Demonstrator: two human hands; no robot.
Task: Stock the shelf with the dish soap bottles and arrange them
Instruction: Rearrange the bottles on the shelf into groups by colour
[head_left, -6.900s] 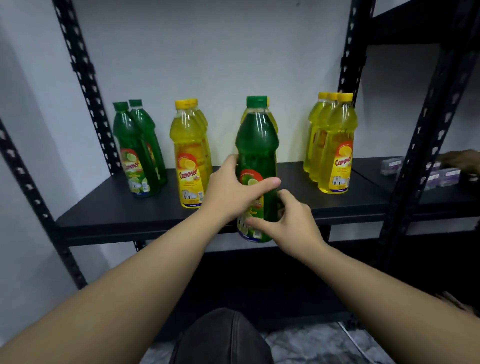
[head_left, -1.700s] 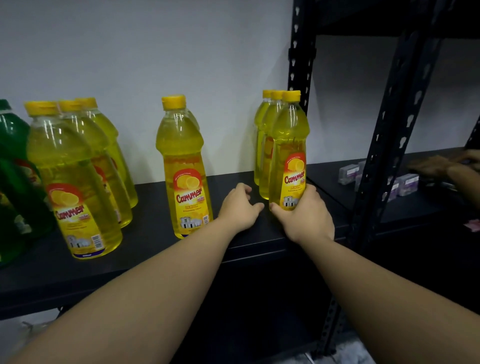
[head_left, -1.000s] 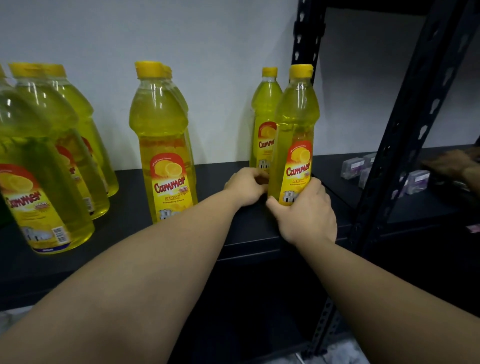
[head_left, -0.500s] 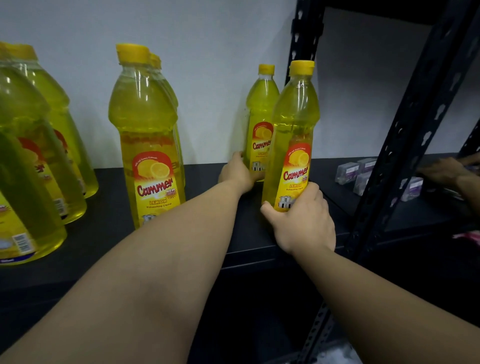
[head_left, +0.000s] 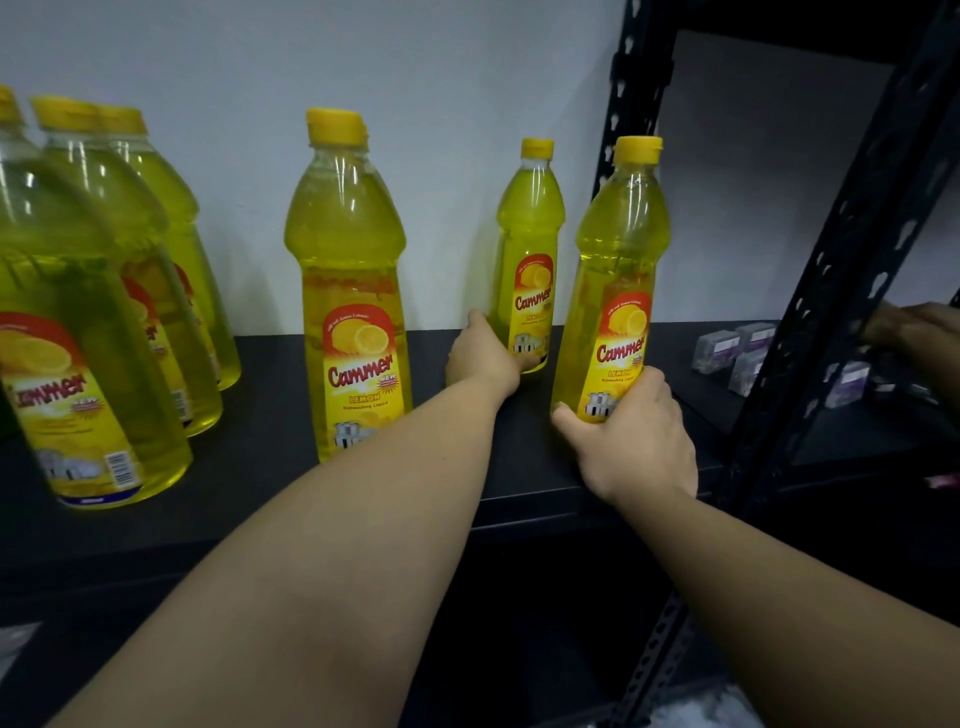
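Note:
Yellow lemon dish soap bottles stand upright on the black shelf (head_left: 260, 441). My right hand (head_left: 631, 436) grips the base of the front right bottle (head_left: 618, 270) near the shelf's front edge. Far back by the wall, my left hand (head_left: 480, 356) holds the base of a slim yellow bottle (head_left: 531, 239). A large yellow bottle (head_left: 350, 270), with another hidden behind it, stands left of my left arm. Several more yellow bottles (head_left: 72, 322) crowd the left end.
A black perforated upright (head_left: 631, 104) stands at the back, and a second one (head_left: 831, 291) at the front right. Beyond it lies a neighbouring shelf with small purple-and-clear boxes (head_left: 737, 348), where another person's hand (head_left: 919, 327) reaches in.
My left hand has pushed the slim bottle farther back toward the wall. My right hand stays on the front bottle's base. The camera has shifted a little to the right.

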